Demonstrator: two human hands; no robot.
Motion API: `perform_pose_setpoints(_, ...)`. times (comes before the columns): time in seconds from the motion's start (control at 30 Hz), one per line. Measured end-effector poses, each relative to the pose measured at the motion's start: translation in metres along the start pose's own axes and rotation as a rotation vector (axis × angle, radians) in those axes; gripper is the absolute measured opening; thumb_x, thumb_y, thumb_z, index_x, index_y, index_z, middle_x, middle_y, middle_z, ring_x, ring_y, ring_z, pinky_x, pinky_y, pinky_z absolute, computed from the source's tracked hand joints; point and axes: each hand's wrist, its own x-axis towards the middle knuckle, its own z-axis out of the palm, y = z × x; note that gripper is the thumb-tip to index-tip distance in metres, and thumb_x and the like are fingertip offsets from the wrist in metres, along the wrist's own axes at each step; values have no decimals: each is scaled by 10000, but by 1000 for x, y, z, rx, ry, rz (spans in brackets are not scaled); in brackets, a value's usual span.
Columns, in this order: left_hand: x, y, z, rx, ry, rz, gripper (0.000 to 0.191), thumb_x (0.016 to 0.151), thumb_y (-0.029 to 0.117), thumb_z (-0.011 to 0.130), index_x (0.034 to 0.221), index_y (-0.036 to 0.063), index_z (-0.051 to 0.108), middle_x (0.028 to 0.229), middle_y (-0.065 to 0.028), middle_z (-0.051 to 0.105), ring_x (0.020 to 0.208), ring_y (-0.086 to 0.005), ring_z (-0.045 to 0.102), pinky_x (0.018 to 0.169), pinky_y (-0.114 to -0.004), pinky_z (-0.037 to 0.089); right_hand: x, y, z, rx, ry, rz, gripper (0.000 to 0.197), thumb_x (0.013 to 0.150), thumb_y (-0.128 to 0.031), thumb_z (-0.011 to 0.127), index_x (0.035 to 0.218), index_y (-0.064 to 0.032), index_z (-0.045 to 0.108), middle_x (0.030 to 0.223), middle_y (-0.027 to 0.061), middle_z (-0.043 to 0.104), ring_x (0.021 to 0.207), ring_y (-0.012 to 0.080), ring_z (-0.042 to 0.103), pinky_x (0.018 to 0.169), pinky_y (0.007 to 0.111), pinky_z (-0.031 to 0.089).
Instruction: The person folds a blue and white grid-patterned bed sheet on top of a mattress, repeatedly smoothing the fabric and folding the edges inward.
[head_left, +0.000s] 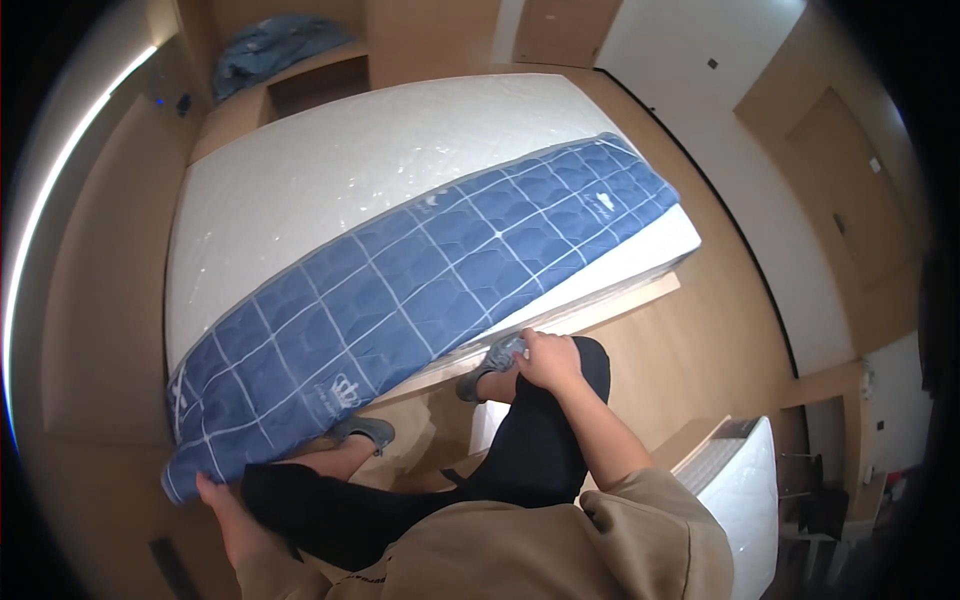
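A blue quilted mattress pad (420, 277) with white grid lines and a crown print lies folded into a long strip across the white mattress (300, 202). At the pad's near-left corner, my left hand (214, 496) pinches the edge, thumb on top and the other fingers hidden. My right hand (551, 360) is over my bent right knee, fingers loosely curled and apart, with nothing visible in it. Its fingertips appear close to the mattress's near edge, but I cannot tell whether they touch it. The mattress has a shiny, plastic-like surface.
A wooden bed-frame rail (637, 300) runs under the mattress. Behind me on the right stands another white mattress (742, 502). Blue bedding (277, 49) is heaped on a wooden cabinet at the far left. A wood-panelled wall (97, 262) borders the bed's left side.
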Motion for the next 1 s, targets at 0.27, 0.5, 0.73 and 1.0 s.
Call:
perform_pose_setpoints(0.27, -25, 29, 69, 296, 149, 438, 344, 782, 66, 615, 1104, -55, 631, 1043, -139, 656, 852, -283, 643, 771, -427, 563, 106, -21, 87, 709, -126, 15, 470, 819, -330, 690, 1144, -5, 589, 1014, 190, 689, 932, 339, 670, 820, 399, 525)
perform_pose_setpoints(0.5, -286, -68, 326, 920, -408, 1020, 502, 728, 55, 534, 1220, -43, 539, 1116, -175, 626, 1033, -283, 599, 936, -382, 456, 141, -24, 83, 1322, -238, 156, 125, 884, -160, 596, 970, -80, 640, 879, -7, 638, 813, 89, 601, 667, 235, 441)
perform_pose_setpoints(0.73, -397, -281, 345, 1608, -1255, 1237, 768, 731, 120, 655, 1441, 127, 362, 1557, -157, 214, 1416, -377, 245, 1108, -617, 185, 130, 18, 88, 1600, -170, 549, 224, 872, -235, 636, 1050, -116, 570, 938, 0, 621, 799, 98, 572, 665, 290, 461)
perform_pose_setpoints(1.0, -314, -276, 233, 1953, -893, 1222, 710, 797, 74, 573, 1463, 206, 367, 1563, -174, 196, 1427, -392, 206, 1134, -604, 117, 136, 54, 153, 1252, -116, 393, 288, 828, -238, 709, 1026, -67, 588, 938, 28, 628, 824, 151, 580, 722, 306, 481)
